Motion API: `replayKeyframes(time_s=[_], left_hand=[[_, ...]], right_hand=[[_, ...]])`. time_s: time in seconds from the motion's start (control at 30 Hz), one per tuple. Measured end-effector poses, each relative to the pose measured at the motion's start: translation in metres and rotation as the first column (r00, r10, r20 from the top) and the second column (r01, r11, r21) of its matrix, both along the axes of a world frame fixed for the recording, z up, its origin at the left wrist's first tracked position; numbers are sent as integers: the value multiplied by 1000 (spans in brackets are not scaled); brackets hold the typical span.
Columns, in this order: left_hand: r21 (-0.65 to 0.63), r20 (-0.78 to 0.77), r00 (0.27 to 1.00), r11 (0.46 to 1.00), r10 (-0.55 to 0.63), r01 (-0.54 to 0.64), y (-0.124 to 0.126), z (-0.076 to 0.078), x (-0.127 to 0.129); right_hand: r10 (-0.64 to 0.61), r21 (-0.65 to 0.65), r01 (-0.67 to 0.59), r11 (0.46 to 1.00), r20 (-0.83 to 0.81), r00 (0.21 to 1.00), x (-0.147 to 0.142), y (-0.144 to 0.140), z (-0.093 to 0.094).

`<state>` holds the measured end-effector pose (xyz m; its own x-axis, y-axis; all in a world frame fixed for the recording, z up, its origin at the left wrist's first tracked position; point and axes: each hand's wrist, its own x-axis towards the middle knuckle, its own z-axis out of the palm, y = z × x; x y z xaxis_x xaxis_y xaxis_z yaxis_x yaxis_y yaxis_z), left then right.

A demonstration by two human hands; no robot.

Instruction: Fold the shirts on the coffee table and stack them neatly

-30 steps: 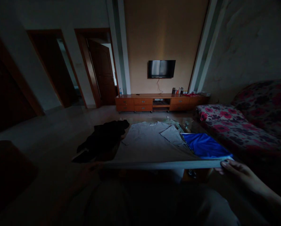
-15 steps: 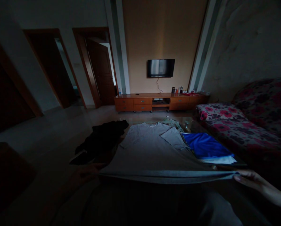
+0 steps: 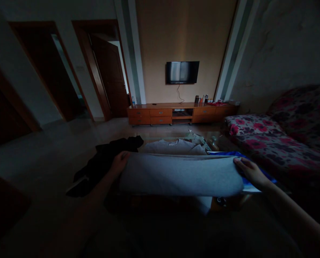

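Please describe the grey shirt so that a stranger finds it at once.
From the wall television, look down past the wooden cabinet. Below, the left hand and right hand hold the grey shirt. Its plain grey sets it apart from the black clothing and blue cloth nearby.

Shirt (image 3: 181,175) between clothing (image 3: 101,157) left, cloth (image 3: 248,184) right; sofa (image 3: 278,143) farther right; cabinet (image 3: 161,113) behind, below television (image 3: 182,72).

Left hand (image 3: 120,163) and right hand (image 3: 252,172): one pair, both showing bare. Right forearm (image 3: 291,206): showing bare, narrowing toward the wrist. Left forearm (image 3: 101,191): showing bare, blending into darkness. Lower body: lying too deep in shadow for reading.
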<state>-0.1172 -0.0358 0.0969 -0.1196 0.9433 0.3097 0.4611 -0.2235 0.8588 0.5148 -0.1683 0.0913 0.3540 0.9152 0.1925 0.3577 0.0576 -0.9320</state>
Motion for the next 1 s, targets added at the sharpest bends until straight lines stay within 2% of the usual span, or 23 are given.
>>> replayKeyframes(time_s=[0.13, 0.23, 0.33, 0.47, 0.57, 0.7, 0.73, 0.8, 0.83, 0.87, 0.9, 0.93, 1.0], left_hand=[[11, -143, 988, 998, 65, -64, 45, -16, 11], [-34, -292, 946, 987, 141, -157, 65, -39, 17], [-80, -461, 871, 970, 169, -231, 76, -63, 21], [-137, -542, 832, 965, 117, -224, 85, -81, 20], [-146, -586, 802, 958, 117, -246, 85, -85, 20], [-114, -688, 714, 954, 126, -278, 76, -80, 29], [-75, -722, 676, 955, 146, -287, 73, -77, 34], [34, -788, 584, 961, 195, -274, 66, -70, 45], [80, -817, 542, 970, 195, -228, 63, -67, 52], [97, -845, 510, 984, 160, -146, 60, -64, 61], [80, -869, 488, 996, 83, -27, 56, -62, 70], [35, -882, 470, 993, -24, 115, 53, -61, 80], [-74, -863, 437, 918, -255, 389, 45, -65, 101]], right_hand=[[-26, -51, 32, 998, 104, 994, 5, 63, -17], [-62, -126, 115, 985, 363, 930, 8, 101, -36], [-58, -221, 223, 949, 574, 817, 7, 122, -58], [-37, -290, 272, 918, 620, 784, 3, 130, -83], [-32, -323, 302, 897, 633, 773, 0, 129, -91], [16, -396, 346, 851, 677, 736, -11, 125, -85], [-6, -371, 390, 843, 718, 696, -17, 123, -80], [-75, -236, 453, 859, 819, 568, -33, 120, -69], [-84, -167, 426, 889, 856, 511, -44, 118, -63], [-47, -137, 341, 930, 876, 480, -56, 117, -58], [44, -161, 204, 965, 875, 483, -70, 115, -54], [180, -229, 37, 973, 847, 501, -84, 114, -52], [464, -381, -265, 886, 737, 492, -114, 113, -51]])
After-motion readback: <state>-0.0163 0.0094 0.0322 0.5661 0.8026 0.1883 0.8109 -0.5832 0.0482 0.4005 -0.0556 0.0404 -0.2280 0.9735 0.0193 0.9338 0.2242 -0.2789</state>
